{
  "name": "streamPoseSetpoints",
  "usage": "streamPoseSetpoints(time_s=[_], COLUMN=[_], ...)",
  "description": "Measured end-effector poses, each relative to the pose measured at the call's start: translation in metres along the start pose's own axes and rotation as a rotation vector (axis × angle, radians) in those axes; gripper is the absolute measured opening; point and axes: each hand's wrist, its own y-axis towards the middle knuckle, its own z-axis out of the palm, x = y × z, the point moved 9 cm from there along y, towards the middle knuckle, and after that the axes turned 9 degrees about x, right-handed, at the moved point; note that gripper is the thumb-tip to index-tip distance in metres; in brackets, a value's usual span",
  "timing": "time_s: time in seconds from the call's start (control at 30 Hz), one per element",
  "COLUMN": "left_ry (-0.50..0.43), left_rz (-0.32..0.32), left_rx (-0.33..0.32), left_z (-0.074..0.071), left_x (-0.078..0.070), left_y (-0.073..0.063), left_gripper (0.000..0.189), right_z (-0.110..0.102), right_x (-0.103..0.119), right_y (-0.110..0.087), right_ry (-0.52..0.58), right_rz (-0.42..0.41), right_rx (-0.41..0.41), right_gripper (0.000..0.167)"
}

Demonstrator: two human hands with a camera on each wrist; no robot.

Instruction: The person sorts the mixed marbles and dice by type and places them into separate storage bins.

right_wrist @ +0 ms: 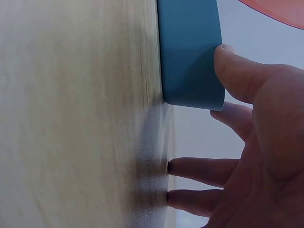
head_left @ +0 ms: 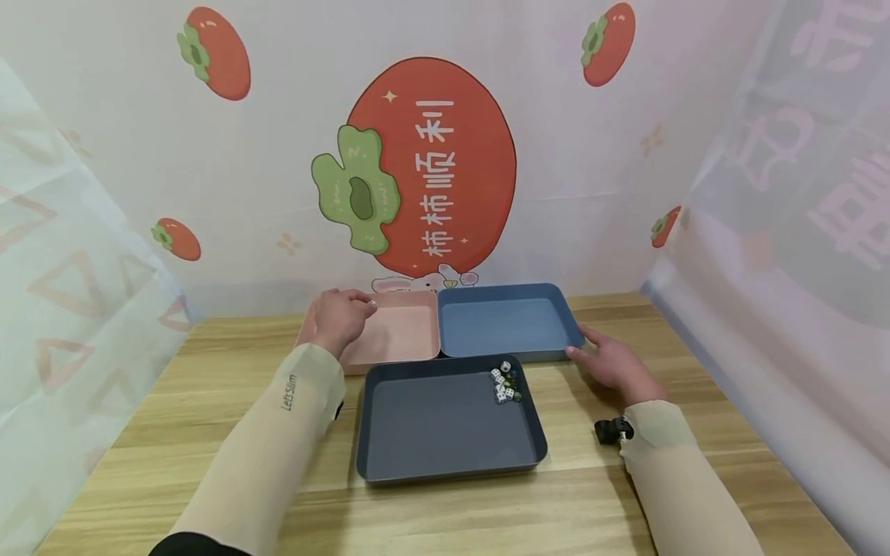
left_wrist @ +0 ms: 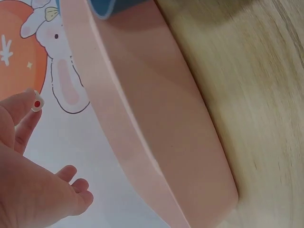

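Potentially, the white die (left_wrist: 38, 103) — pinched narrowly by the left hand (head_left: 341, 320) above the pink tray (head_left: 406, 328) — could slip from so slight a hold, while the right hand (head_left: 615, 363), fingers spread, could shift the blue tray (head_left: 501, 320) by pressing its corner.

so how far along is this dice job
Done: the rectangular pink tray and blue tray stand behind the dark grey tray. In hand: the left hand pinches a small white die over the pink tray. Remaining, probably: the white dice and darker pieces clustered in the dark grey tray.
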Motion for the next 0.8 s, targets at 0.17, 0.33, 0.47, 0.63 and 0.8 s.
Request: streamPoseSetpoints(time_s=[0.17, 0.33, 0.47, 0.63, 0.8], left_ry=[0.042, 0.065, 0.059, 0.029, -0.050], left_rz=[0.006, -0.006, -0.028, -0.047, -0.066], left_rx=[-0.033, -0.045, -0.032, -0.018, -0.002], left_z=[-0.0021, -0.0022, -0.0015, -0.0013, 0.0010], left_x=[0.0017, 0.0024, 0.0032, 0.0048, 0.0064], left_y=[0.0036, 0.0027, 0.0004, -0.0013, -0.0023], left_gripper=[0.036, 0.043, 0.046, 0.047, 0.049], right_z=[-0.0015, -0.0016, -0.0007, 0.0004, -0.0003], right_x=[0.0013, 0.0008, 0.0007, 0.0004, 0.0002], right_y=[0.0006, 0.0006, 0.0007, 0.0014, 0.0003], right_ry=[-0.004, -0.004, -0.004, -0.011, -0.015], right_rz=[-0.001, 0.006, 0.003, -0.007, -0.011], right_rx=[-0.006, -0.007, -0.005, -0.007, -0.008], right_gripper=[0.081, 0.082, 0.083, 0.082, 0.081])
